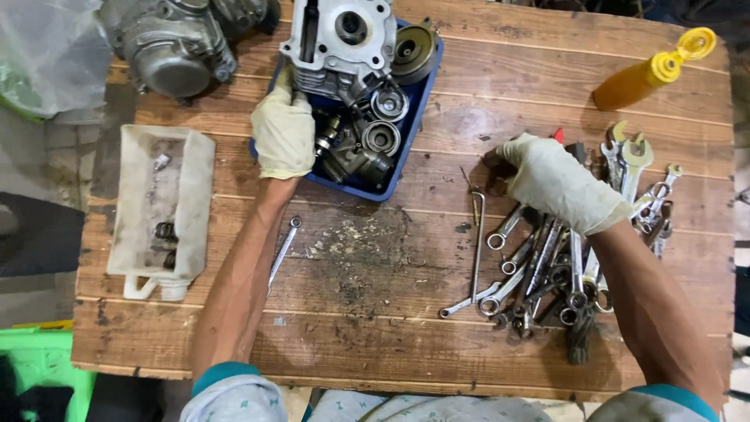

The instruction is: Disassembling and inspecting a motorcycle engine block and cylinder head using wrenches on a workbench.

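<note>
1. Head view shows a wooden tabletop (437, 101) with engine work in hand: a blue tray (422, 94) at 12 o'clock already holds a stripped cylinder head (340, 39), loose round parts and a dark housing, so dismantling looks well advanced, though nothing looks reassembled yet.
2. A further engine casing (172, 47) sits at 11 o'clock, and a white tub (195, 168) with small springs and bolts lies at 9 o'clock.
3. The left hand (283, 133), gloved, lies partly closed on the tray's near-left edge, fingers against the cylinder head; whether it grips is unclear.
4. The right hand (558, 184), gloved, curls loosely over the top of a spanner pile (547, 273) at 3 o'clock; I cannot tell whether it clasps one.
5. A single spanner (283, 248) lies beside the left forearm; an orange squeeze bottle (652, 78) rests at 1 o'clock.
</note>
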